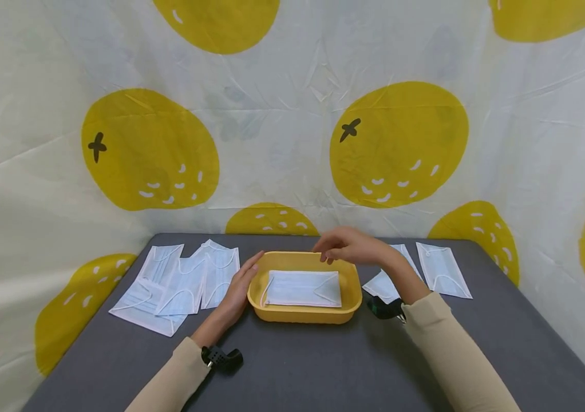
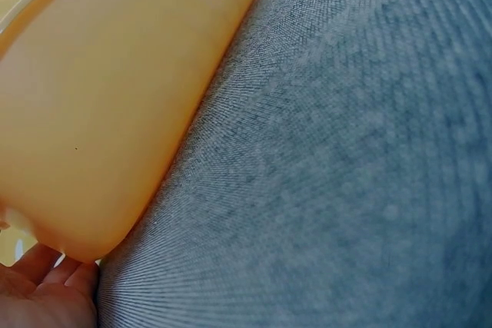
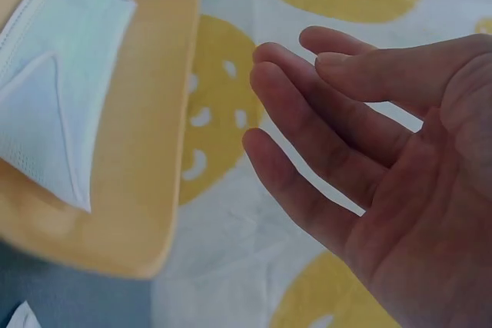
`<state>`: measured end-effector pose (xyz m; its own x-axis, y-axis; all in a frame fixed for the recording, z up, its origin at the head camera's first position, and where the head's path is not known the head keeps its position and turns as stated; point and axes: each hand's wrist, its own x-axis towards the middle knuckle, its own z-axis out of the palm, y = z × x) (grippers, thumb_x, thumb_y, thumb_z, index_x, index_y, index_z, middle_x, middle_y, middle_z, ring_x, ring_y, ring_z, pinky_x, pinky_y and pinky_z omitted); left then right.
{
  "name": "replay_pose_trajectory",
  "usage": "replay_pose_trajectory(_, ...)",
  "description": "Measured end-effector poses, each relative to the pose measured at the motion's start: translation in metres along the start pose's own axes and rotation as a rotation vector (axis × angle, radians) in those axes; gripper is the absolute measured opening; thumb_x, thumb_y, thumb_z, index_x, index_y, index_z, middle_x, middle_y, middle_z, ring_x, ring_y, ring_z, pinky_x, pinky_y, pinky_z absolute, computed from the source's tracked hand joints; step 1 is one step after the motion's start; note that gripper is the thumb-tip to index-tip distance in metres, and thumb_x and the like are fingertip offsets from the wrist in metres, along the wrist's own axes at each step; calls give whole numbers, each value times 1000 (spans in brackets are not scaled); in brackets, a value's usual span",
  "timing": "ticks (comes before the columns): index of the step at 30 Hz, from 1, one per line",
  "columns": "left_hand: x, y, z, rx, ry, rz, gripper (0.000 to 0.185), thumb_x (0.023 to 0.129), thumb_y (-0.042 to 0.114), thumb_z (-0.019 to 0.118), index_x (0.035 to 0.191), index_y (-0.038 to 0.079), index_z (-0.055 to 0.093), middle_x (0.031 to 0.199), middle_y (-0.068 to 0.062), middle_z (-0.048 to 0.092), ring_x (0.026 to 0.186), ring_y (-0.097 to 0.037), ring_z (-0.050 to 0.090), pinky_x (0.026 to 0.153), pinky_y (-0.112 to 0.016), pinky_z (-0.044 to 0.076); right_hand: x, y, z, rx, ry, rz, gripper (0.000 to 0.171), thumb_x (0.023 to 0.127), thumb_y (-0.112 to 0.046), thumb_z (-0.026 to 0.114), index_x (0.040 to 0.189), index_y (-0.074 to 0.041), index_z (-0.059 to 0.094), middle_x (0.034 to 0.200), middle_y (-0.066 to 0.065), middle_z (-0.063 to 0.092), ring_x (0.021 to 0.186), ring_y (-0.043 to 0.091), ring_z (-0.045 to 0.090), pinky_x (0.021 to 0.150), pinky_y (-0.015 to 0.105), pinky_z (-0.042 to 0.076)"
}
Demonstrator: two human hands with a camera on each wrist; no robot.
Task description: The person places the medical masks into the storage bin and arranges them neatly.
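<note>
A yellow rectangular tub (image 1: 303,316) with rounded corners stands mid-table. A pale blue face mask (image 1: 303,288) lies flat inside it, ear loops showing, and the right wrist view also catches the mask (image 3: 73,74). My left hand (image 1: 236,292) rests along the tub's left side with fingers straight; in the left wrist view those fingers (image 2: 65,270) touch the outer wall near its base. Above the tub's far right rim hovers my right hand (image 1: 351,246), holding nothing. Its fingers (image 3: 307,117) are loosely bent and spread in the right wrist view.
Several overlapping face masks (image 1: 169,292) lie on the dark grey table (image 1: 303,366) left of the tub. To the right are another mask (image 1: 443,270) and one partly hidden behind the right forearm (image 1: 385,286). A curtain (image 1: 272,143) with yellow fruit prints hangs behind the table.
</note>
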<state>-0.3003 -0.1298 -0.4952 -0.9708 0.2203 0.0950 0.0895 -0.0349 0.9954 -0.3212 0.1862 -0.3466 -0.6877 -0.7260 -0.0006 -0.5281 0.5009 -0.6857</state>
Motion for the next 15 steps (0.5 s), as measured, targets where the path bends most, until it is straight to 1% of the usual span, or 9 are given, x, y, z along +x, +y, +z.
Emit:
replay_pose_trajectory(2,0,1,0,-3,0,-2,49,114,24,33,163,16,33,171,-10,25,159,-30,22,130,-51,17,-10,4,-2,11,28,-5,27,104,-10,58,128,-5,70,110,9,76,96,18,73,93,44,60)
replay_pose_trajectory(3,0,1,0,-5,1,-3,49,114,24,33,162,16,33,171,-10,26,159,-30,23,130,-51,17,-15,5,-3,20,40,-6,27,104,-10,58,128,-4,69,110,11,76,96,20,73,93,46,60)
replay_pose_trajectory(4,-1,1,0,-6,2,-4,49,114,24,33,162,16,34,171,-10,26,159,-30,23,130,-51,17,-21,7,-4,23,53,-3,26,104,-10,58,128,-4,69,110,11,76,96,21,73,92,44,60)
replay_pose_trajectory(7,-1,2,0,-3,8,-10,48,114,24,34,162,17,35,171,-8,27,159,-29,24,130,-50,18,-37,13,-5,28,92,11,26,104,-10,58,126,-4,70,108,11,76,98,31,72,89,38,61)
replay_pose_trajectory(8,-2,2,0,-2,10,-12,48,114,24,34,162,18,35,170,-8,27,159,-29,24,130,-50,18,-43,15,-6,32,103,16,26,104,-9,58,126,-2,69,109,13,76,98,32,72,89,36,61)
replay_pose_trajectory(9,-2,2,0,0,8,-8,48,114,24,34,162,17,35,170,-9,27,159,-30,24,130,-51,18,-48,18,-7,34,116,23,26,104,-9,58,127,-1,69,109,14,75,98,32,72,87,33,60)
replay_pose_trajectory(10,-2,2,0,1,9,-10,48,114,24,34,162,17,35,170,-9,27,159,-30,24,130,-51,18,-54,21,-7,33,130,32,26,104,-9,59,127,-2,69,109,13,76,97,28,73,86,29,60)
replay_pose_trajectory(13,-1,2,0,3,8,-12,49,114,25,34,162,17,35,170,-8,28,159,-29,24,130,-51,19,-68,29,-11,35,170,53,26,104,-11,60,127,-3,70,109,12,76,95,17,73,84,28,60)
replay_pose_trajectory(15,-1,2,-1,0,6,-8,49,114,25,34,162,17,34,170,-8,28,159,-29,24,130,-51,18,-77,35,-14,41,196,69,26,104,-12,61,127,-5,70,108,10,77,94,12,72,84,28,60)
